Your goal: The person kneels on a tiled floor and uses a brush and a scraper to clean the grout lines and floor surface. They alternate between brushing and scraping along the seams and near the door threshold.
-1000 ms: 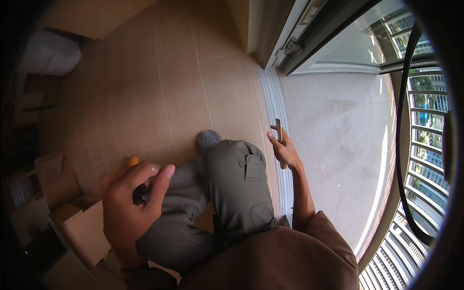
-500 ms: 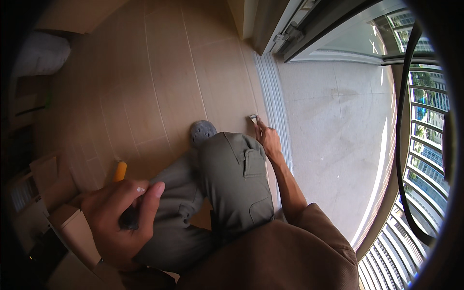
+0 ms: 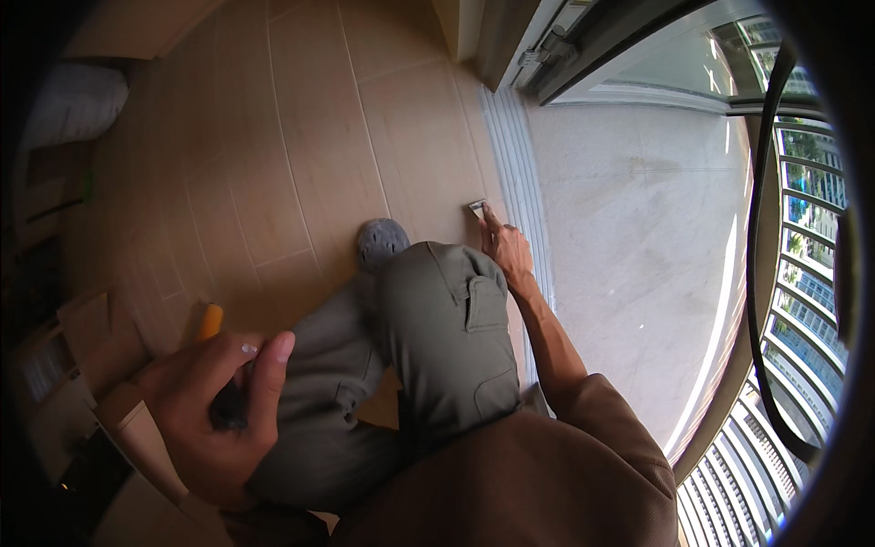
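Observation:
In the lower left, my left hand [image 3: 214,406] is curled around a tool with an orange end [image 3: 211,321] and a dark part showing between thumb and fingers. Its kind cannot be made out. A small white speck sits on a finger. Farther out, my right hand [image 3: 507,244] reaches down to the floor beside the door track [image 3: 515,155]. It grips a small flat scraper [image 3: 477,208] with a pale metallic edge, held at the tiles; most of the scraper is hidden by the fingers.
My bent knee [image 3: 437,292] and grey shoe [image 3: 382,244] are between the hands on the tan tile floor [image 3: 319,137]. An open glass door [image 3: 638,77] stands at upper right above a grey concrete balcony floor [image 3: 629,219]. Cardboard boxes [image 3: 141,438] sit lower left. A black cable [image 3: 755,273] hangs at right.
My left hand and its tool have shifted slightly left. The right hand with the scraper sits a little farther away along the floor beside the track. Both grips are kept.

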Action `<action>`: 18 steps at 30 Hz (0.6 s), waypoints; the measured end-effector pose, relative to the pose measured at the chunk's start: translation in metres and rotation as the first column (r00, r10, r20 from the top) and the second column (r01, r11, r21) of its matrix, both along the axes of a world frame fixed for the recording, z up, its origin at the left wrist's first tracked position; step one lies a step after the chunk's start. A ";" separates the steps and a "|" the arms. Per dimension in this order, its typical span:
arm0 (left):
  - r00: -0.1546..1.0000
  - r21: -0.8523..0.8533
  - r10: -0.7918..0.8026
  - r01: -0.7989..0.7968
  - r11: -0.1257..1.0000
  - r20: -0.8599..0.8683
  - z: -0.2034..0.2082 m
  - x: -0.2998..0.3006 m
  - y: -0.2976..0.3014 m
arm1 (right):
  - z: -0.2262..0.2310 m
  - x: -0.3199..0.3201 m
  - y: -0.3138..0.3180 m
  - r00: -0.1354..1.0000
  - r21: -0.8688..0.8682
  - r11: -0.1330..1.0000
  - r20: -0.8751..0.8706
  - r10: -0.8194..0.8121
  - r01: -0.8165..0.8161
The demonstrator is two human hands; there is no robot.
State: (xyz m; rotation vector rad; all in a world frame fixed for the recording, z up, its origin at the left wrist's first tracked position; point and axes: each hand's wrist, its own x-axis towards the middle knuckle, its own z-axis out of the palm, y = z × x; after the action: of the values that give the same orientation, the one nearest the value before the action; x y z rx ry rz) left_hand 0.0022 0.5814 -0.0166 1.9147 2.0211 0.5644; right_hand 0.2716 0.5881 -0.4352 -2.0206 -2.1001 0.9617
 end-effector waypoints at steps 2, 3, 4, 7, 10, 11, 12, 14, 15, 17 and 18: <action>1.000 -0.019 0.028 -0.028 0.999 -0.013 0.000 0.001 0.000 | 0.002 0.000 -0.001 1.000 -0.037 0.999 0.003 -0.015 0.016; 0.999 -0.004 0.037 -0.037 0.999 -0.011 0.000 0.001 -0.001 | 0.003 0.001 -0.004 1.000 -0.066 0.998 0.000 -0.011 0.011; 1.000 -0.022 0.029 -0.029 0.999 -0.012 0.001 -0.001 -0.001 | 0.004 0.003 -0.007 1.000 -0.079 0.997 -0.016 -0.011 0.010; 0.997 -0.067 0.074 -0.075 0.995 -0.015 0.004 -0.005 -0.001 | 0.006 0.011 -0.025 1.000 -0.105 0.994 0.006 0.021 -0.020; 0.997 -0.010 0.081 -0.081 0.997 0.009 -0.004 -0.009 0.000 | 0.006 0.018 -0.045 1.000 -0.101 0.995 0.008 0.012 -0.011; 0.993 -0.003 0.114 -0.114 0.993 0.020 -0.007 -0.008 -0.001 | 0.005 0.020 -0.053 1.000 -0.078 0.997 0.003 0.009 -0.009; 0.996 0.013 0.063 -0.064 0.998 0.060 -0.008 -0.008 -0.002 | 0.004 0.021 -0.059 0.999 0.025 1.000 -0.040 0.007 -0.006; 0.993 0.027 0.013 -0.016 1.000 0.114 -0.008 -0.008 -0.002 | 0.003 0.025 -0.073 1.000 -0.073 0.997 0.001 0.015 -0.015; 0.995 0.003 -0.007 0.007 1.000 0.096 -0.008 -0.009 -0.002 | 0.001 0.026 -0.078 0.999 -0.153 0.988 0.041 0.028 -0.022; 0.992 -0.011 -0.061 0.063 0.998 0.110 -0.007 -0.011 -0.002 | -0.005 0.030 -0.088 1.000 -0.061 0.998 -0.002 0.014 -0.014; 0.997 -0.023 -0.067 0.068 0.997 0.033 -0.008 -0.014 -0.001 | -0.008 0.032 -0.092 1.000 -0.053 0.999 -0.003 0.005 -0.005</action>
State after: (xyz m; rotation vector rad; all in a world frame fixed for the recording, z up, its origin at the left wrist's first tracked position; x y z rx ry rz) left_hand -0.0116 0.5805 -0.0242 1.9392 1.9269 0.5479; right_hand 0.3035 0.4957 -0.4429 -2.0385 -2.1010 1.0315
